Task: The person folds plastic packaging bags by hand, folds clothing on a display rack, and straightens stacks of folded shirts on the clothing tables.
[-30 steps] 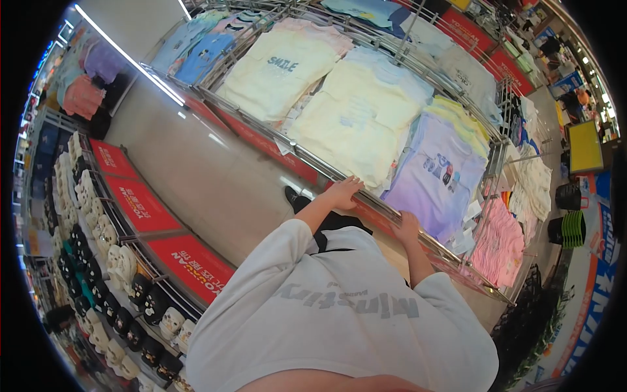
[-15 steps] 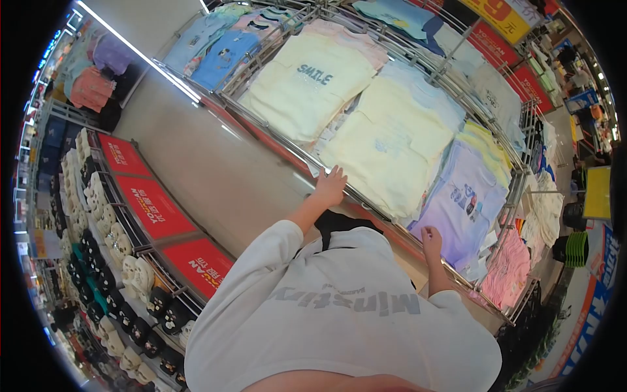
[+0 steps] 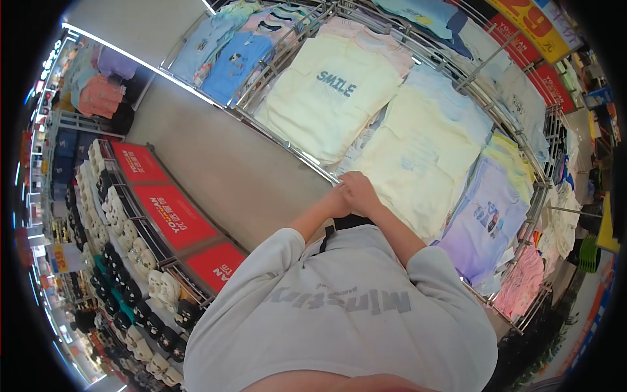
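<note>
My left hand point(image 3: 336, 201) and my right hand point(image 3: 360, 191) meet in front of my waist, at the near rail of a metal display rack. The right hand's fingers are bent and closed against the left hand; anything between them is hidden. Most of the left hand's fingers are covered. Just beyond the hands lies a pale yellow top point(image 3: 418, 157) with a faint print. To its left is another pale yellow top point(image 3: 333, 88) lettered "SMILE". A lilac top point(image 3: 480, 219) with a printed picture lies to the right.
Across the aisle floor point(image 3: 228, 144), red sign panels point(image 3: 171, 217) edge a stand of white and black clogs point(image 3: 163, 289). Blue tops point(image 3: 236, 64) fill the rack's far left. Pink clothing point(image 3: 520, 281) hangs at its right end, and a yellow price sign point(image 3: 532, 26) stands above.
My right hand has moved left from beside the lilac top to meet my left hand. The left hand has come off the rail edge, its fingers no longer spread. The view has shifted slightly.
</note>
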`<state>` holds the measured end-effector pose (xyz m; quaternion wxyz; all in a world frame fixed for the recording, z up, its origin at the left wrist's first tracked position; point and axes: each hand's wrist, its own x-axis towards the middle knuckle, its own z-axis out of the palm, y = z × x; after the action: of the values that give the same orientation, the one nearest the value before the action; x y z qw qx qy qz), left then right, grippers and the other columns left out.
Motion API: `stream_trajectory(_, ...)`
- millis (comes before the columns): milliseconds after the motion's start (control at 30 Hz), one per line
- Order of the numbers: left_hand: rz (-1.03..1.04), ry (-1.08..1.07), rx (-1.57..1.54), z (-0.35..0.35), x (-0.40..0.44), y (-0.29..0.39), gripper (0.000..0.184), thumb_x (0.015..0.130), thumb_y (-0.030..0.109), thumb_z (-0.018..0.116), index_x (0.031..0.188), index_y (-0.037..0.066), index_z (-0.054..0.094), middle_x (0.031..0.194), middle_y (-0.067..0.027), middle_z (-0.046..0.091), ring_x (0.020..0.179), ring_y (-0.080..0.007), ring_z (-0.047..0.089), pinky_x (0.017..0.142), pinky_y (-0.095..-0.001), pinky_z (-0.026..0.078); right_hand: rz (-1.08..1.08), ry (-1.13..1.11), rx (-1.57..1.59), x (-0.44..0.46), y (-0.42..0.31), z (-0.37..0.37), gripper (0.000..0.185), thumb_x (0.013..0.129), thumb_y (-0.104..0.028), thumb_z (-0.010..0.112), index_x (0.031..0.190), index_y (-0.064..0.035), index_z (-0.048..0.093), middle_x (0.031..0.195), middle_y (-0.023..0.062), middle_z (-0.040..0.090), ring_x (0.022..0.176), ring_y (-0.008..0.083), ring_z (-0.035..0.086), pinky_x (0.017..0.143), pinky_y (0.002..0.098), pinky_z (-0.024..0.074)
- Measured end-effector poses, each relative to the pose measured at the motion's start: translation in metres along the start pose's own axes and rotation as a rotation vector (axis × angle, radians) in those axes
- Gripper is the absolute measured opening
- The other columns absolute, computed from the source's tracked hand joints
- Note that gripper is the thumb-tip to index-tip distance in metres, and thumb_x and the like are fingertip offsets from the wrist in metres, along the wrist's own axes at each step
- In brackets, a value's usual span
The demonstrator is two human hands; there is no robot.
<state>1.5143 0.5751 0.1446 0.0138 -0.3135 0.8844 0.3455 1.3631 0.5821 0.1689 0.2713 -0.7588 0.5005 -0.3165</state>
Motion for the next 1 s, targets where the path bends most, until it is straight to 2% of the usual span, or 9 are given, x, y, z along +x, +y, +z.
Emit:
stream_trajectory(33,-0.01,0.059,0.021,0.002,0.001,-0.007,0.052,0.087,0.02,0.059,0.136,0.003,0.054,0.143,-0.0182,0.053,0.14,-0.0346,0.04,0.12,-0.0498,0.026,-0.043,-0.018,-0.018,0.008,-0.004,0.005,0.03,0.084,-0.015,0.064,0.111,0.0002,0.066,0.108,0.0181,0.066,0.104,0.0374,0.061,0.091,0.0451,0.0499)
stream_trajectory(100,-0.034,0.179,0.064,0.008,0.002,-0.022,0.047,0.088,0.019,0.057,0.132,0.004,0.058,0.138,-0.017,0.057,0.138,-0.0332,0.043,0.119,-0.049,0.027,0.042,-0.039,0.011,0.013,-0.002,0.019,0.031,0.087,-0.017,0.062,0.112,0.0007,0.065,0.11,0.0188,0.065,0.104,0.0382,0.061,0.091,0.0456,0.0498)
stream_trajectory(200,-0.078,0.111,0.143,0.013,-0.011,-0.048,0.058,0.085,0.022,0.065,0.138,0.004,0.053,0.145,-0.0164,0.051,0.141,-0.0336,0.039,0.121,-0.0493,0.025,0.058,0.005,0.003,0.013,0.012,0.038,0.033,0.089,-0.019,0.061,0.116,0.001,0.062,0.112,0.0196,0.064,0.104,0.0393,0.06,0.091,0.0463,0.0496)
stream_trajectory(433,-0.103,0.107,0.214,-0.009,-0.02,-0.03,0.055,0.084,0.018,0.062,0.136,0.001,0.054,0.144,-0.0169,0.053,0.142,-0.0316,0.04,0.121,-0.0471,0.026,0.239,-0.009,0.061,0.004,0.017,0.047,0.036,0.095,-0.025,0.054,0.123,-0.0034,0.058,0.112,0.0187,0.064,0.099,0.0386,0.064,0.084,0.0451,0.0528)
stream_trajectory(500,-0.08,0.094,0.208,-0.007,-0.02,-0.039,0.061,0.081,0.017,0.065,0.138,0.002,0.051,0.146,-0.0176,0.051,0.142,-0.0324,0.04,0.121,-0.0475,0.026,0.255,-0.008,0.048,0.007,0.017,0.048,0.035,0.095,-0.026,0.054,0.123,-0.0047,0.058,0.11,0.0179,0.065,0.095,0.0381,0.066,0.081,0.0448,0.0538)
stream_trajectory(633,-0.045,0.112,0.191,-0.01,-0.021,-0.04,0.061,0.079,0.015,0.064,0.137,0.001,0.052,0.144,-0.0179,0.052,0.141,-0.0332,0.041,0.121,-0.0473,0.028,0.255,0.012,0.044,0.007,0.014,0.047,0.035,0.095,-0.027,0.056,0.121,-0.0043,0.059,0.104,0.017,0.066,0.088,0.037,0.067,0.076,0.0454,0.055)
stream_trajectory(900,-0.046,0.057,0.205,-0.023,-0.025,-0.031,0.062,0.076,0.013,0.067,0.135,0.001,0.053,0.142,-0.0183,0.052,0.141,-0.0337,0.04,0.121,-0.0472,0.028,0.261,0.051,0.018,0.006,0.014,0.05,0.035,0.094,-0.029,0.057,0.119,-0.0056,0.061,0.101,0.0154,0.067,0.086,0.0364,0.068,0.075,0.045,0.0554)
stream_trajectory(1000,-0.094,0.059,0.166,-0.022,-0.025,-0.028,0.057,0.079,0.014,0.068,0.133,0.001,0.057,0.141,-0.0168,0.054,0.14,-0.0317,0.042,0.121,-0.046,0.028,0.256,0.069,0.035,0.004,0.015,0.051,0.034,0.094,-0.03,0.057,0.118,-0.0058,0.062,0.101,0.0154,0.068,0.086,0.036,0.068,0.075,0.0448,0.0555)
